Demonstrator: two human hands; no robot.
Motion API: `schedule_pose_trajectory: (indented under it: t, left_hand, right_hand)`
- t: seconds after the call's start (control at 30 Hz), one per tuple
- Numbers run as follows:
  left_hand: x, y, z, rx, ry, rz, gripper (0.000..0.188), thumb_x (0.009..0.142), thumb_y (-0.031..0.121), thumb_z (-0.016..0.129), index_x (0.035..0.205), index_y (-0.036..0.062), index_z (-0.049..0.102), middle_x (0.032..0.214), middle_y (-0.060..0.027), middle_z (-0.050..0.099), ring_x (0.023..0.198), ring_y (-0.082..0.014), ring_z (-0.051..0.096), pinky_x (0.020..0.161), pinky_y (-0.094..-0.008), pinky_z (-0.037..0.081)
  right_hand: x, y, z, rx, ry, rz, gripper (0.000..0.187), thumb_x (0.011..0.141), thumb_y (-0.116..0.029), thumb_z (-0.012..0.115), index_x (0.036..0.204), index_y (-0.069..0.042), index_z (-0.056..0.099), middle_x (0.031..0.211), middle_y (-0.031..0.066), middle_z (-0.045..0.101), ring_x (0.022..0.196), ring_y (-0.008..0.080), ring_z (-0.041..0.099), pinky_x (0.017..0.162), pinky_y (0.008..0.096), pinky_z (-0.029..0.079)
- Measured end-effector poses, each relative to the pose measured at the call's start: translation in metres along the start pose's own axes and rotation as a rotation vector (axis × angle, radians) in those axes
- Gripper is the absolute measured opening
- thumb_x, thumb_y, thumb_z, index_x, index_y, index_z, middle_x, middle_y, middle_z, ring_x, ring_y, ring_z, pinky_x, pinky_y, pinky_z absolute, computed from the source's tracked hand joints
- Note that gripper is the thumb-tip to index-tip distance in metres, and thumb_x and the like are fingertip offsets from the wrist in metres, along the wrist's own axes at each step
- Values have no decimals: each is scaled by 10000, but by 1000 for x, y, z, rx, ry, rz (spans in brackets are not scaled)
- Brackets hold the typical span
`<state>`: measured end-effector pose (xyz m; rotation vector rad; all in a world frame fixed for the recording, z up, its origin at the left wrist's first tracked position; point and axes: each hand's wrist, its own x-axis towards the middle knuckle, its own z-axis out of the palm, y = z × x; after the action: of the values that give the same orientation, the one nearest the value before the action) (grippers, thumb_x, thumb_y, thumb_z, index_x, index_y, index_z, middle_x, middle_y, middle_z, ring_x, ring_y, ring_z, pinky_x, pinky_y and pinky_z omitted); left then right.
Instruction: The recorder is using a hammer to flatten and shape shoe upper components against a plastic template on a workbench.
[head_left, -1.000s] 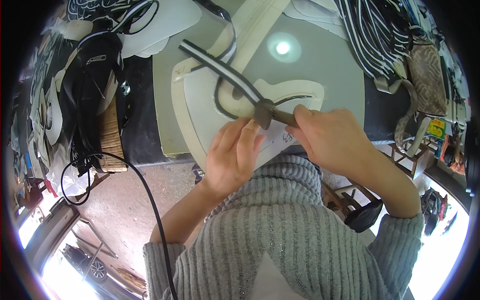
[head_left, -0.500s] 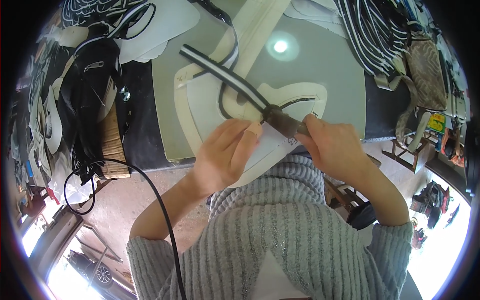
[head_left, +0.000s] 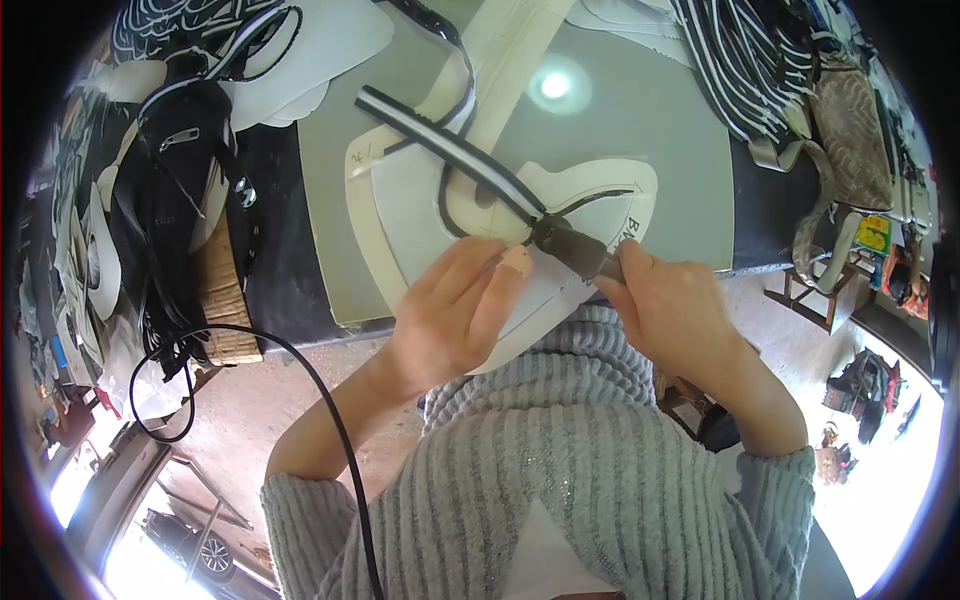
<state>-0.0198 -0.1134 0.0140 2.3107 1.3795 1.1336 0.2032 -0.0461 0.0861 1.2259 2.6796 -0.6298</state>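
My right hand (head_left: 672, 308) is closed round the short handle of a dark, broad-headed hand tool (head_left: 570, 247). The tool's head lies across the lower end of a black-and-white striped strip (head_left: 450, 150). Close to that head, my left hand (head_left: 452, 305) has its fingers bent and drawn together, with a tan cover on one fingertip. What those fingertips pinch, if anything, is hidden. Beneath both hands lies a white curved panel (head_left: 410, 220) on a cream pattern template (head_left: 360, 200), with a thin dark line (head_left: 595, 197) along a slot at its right part.
A grey-green board (head_left: 680, 170) covers the table's middle. Black straps and a zipped black piece (head_left: 180, 130) pile up at left; bundled striped strips (head_left: 745, 70) and a patterned pouch (head_left: 850, 135) sit at right. A black cable (head_left: 320, 390) hangs in front of my left arm.
The tool in my right hand has shifted slightly right and turned a little, showing its head more broadly. My left hand stays beside it. The whole view has moved slightly.
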Motion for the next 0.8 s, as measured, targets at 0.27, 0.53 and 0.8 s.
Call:
schedule_pose_trajectory:
  t: [0.27,0.53,0.8]
  left_hand:
    - [-1,-15,-16,-211,-72,-197,466,723,-51,796,1138,-18,587,1001,-133,671,926,-322,646,849,-396,533]
    - [0,-18,-8,-104,17,20,391,710,-61,776,1050,-35,584,926,-154,647,813,-316,652,691,-372,555]
    - [-1,-20,-11,-109,72,23,356,720,-72,743,1048,-27,614,925,-152,654,813,-311,660,665,-358,565]
  right_hand:
    - [-2,6,-4,33,2,18,315,966,-286,601,836,-22,488,568,122,568,507,340,601,460,435,465]
    - [4,-11,-3,111,119,-89,315,966,-292,601,831,-33,482,582,119,571,507,336,602,470,433,467]
    - [-3,-13,6,140,77,-48,319,959,-286,607,815,-28,487,563,117,558,497,325,604,470,425,472]
